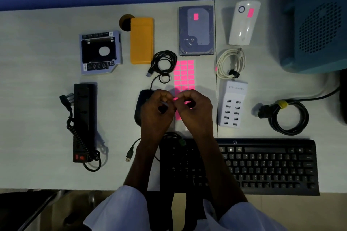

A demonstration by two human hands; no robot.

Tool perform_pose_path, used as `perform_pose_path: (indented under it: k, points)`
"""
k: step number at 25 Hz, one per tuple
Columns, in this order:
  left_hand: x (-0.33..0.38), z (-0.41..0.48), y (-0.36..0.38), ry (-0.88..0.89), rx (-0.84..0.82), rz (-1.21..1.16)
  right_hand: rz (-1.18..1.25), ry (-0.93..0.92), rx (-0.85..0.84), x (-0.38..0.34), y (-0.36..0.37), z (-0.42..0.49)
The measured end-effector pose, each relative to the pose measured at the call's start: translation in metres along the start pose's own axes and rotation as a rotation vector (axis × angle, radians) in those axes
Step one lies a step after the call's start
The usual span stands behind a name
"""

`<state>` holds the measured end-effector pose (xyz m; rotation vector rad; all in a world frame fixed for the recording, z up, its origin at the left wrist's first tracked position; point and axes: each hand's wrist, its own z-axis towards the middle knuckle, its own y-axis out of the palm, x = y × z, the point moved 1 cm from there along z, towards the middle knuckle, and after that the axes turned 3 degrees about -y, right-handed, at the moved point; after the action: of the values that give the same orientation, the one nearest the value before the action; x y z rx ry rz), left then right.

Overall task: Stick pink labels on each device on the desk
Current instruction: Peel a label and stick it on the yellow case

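Fingers: I see both hands curled with the fingertips meeting; left hand [157,108] and right hand [196,108] pinch one pink label [175,99] between them.
Label: it is over the near end of the sheet [183,74], whose long axis runs away from me.
Next device: the mouse [142,99], partly under the left hand, has no label; I judge it comes next.
Other side: the charger [232,103], near the right hand, is also bare.

mouse [139,106] half hidden, label sheet [184,75] partly covered
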<state>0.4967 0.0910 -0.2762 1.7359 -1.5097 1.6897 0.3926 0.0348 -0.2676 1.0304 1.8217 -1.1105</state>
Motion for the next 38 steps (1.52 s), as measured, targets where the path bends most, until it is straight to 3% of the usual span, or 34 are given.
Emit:
perform_pose_path:
  k: [7, 10, 13, 18, 20, 22, 23, 24, 26, 27, 28, 32, 38]
  points:
    - [0.01, 0.03, -0.016, 0.071, 0.036, 0.018, -0.074, -0.021, -0.08, -0.02, 0.005, 0.035]
    - [0.02, 0.055, -0.028, 0.089, 0.201, 0.024, 0.025, 0.066, -0.094, -0.027, 0.01, 0.048]
    - [0.017, 0.104, -0.031, 0.146, 0.37, 0.333, 0.169, 0.155, -0.088, -0.037, 0.015, 0.058]
    - [0.016, 0.176, -0.02, -0.068, 0.309, 0.639, 0.292, 0.214, -0.048, -0.055, 0.025, 0.074]
    - [0.016, 0.19, -0.024, -0.022, 0.274, 0.644, 0.324, 0.24, -0.013, -0.063, 0.029, 0.082]
    - [0.014, 0.194, -0.036, 0.074, 0.235, 0.469, 0.407, 0.3, 0.002, -0.071, 0.034, 0.088]
    - [0.013, 0.194, -0.044, 0.058, 0.216, 0.252, 0.455, 0.324, -0.003, -0.075, 0.037, 0.092]
    - [0.014, 0.19, -0.053, -0.024, 0.18, -0.055, 0.488, 0.337, -0.01, -0.078, 0.039, 0.095]
    - [0.023, 0.173, -0.068, -0.272, -0.067, -0.812, 0.521, 0.333, -0.031, -0.089, 0.046, 0.099]
    - [0.027, 0.164, -0.073, -0.35, -0.202, -1.07, 0.529, 0.32, -0.038, -0.093, 0.05, 0.1]
    - [0.027, 0.156, -0.077, -0.387, -0.287, -1.186, 0.543, 0.305, -0.045, -0.098, 0.055, 0.1]
    - [0.026, 0.138, -0.069, -0.498, -0.258, -1.135, 0.528, 0.205, -0.078, -0.101, 0.073, 0.099]
    - [0.031, 0.129, -0.064, -0.528, -0.213, -1.091, 0.216, 0.017, 0.061, -0.087, 0.083, 0.099]
